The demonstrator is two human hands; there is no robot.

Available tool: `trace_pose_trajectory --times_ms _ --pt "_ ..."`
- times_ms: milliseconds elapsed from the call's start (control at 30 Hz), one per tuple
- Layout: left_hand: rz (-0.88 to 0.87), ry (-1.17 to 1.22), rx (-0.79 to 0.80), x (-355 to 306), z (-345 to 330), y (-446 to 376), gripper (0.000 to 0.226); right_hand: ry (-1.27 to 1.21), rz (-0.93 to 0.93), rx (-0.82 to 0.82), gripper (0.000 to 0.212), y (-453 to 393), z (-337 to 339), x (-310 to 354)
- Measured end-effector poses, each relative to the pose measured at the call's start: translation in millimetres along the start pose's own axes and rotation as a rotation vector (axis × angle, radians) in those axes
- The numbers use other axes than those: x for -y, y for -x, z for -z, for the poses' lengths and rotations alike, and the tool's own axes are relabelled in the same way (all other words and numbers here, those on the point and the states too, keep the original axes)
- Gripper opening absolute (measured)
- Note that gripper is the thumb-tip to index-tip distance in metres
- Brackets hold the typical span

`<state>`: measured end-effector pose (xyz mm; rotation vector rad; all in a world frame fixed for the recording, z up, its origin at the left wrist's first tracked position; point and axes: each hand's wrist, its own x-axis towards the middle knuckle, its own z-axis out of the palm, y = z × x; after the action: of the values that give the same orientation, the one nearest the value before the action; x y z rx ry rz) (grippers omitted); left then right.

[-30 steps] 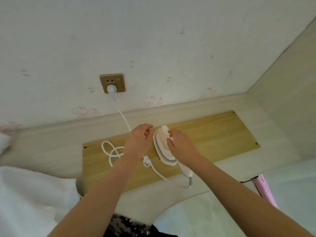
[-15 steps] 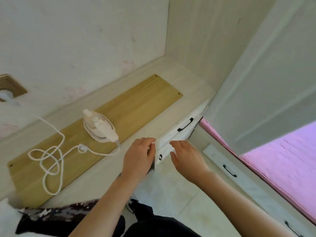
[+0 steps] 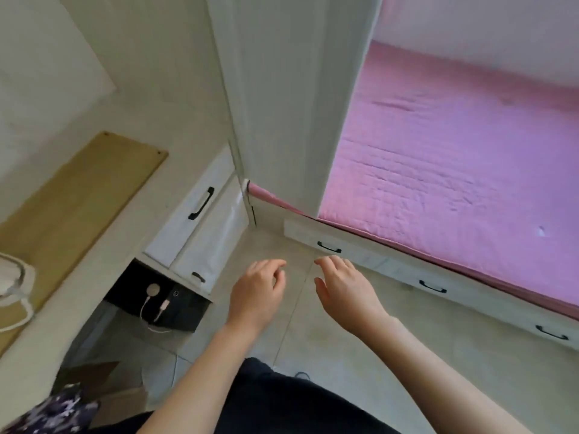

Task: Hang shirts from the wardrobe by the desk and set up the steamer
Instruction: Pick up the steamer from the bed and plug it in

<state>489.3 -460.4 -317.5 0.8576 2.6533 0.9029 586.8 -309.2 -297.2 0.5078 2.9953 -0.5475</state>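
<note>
The white steamer [image 3: 14, 281] lies at the far left edge on the desk [image 3: 103, 239], mostly cut off, its white cord [image 3: 15, 321] trailing beside it. My left hand [image 3: 258, 291] and my right hand [image 3: 344, 288] hover side by side over the floor, fingers loosely curled, holding nothing. Both are well to the right of the steamer. A tall white wardrobe panel [image 3: 282, 104] rises straight ahead. No shirts are in sight.
White desk drawers with black handles [image 3: 200, 203] stand under the desk end. Below the desk a black box [image 3: 163, 300] has a white cable plugged in. A pink bed [image 3: 454, 151] with drawers [image 3: 432, 286] beneath it fills the right. Pale tiled floor [image 3: 360, 364] lies ahead.
My view has swung right, away from the wall socket and desk toward the wardrobe and bed. Both hands let go of the steamer and now hang free over the floor.
</note>
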Motion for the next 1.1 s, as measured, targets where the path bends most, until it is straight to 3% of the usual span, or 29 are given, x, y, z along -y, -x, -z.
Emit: trace_pose_trajectory --times_ms 267,467,767,967,1100 --pt "-0.196 -0.112 0.154 -77.3 -58.8 -18.8 0.023 -0.072 -0.291 -0.107 0.032 51.6 16.8 -95.9" --pt "-0.322 -0.250 0.220 -106.1 -103.4 -59.6 0.030 -0.084 -0.412 -0.083 0.031 48.1 30.3 -150.2" --pt "-0.386 -0.249 0.204 -185.4 -153.4 -161.9 0.040 -0.018 -0.369 -0.045 0.031 -12.9 85.0 -240.9" --pt "-0.435 -0.291 0.178 -224.0 -180.4 -225.6 0.039 0.010 -0.340 -0.117 0.024 -61.9 108.2 -297.2" --pt "-0.410 -0.288 0.179 -234.4 -192.6 -246.1 0.040 0.037 -0.247 -0.131 0.032 -85.1 121.6 -322.1"
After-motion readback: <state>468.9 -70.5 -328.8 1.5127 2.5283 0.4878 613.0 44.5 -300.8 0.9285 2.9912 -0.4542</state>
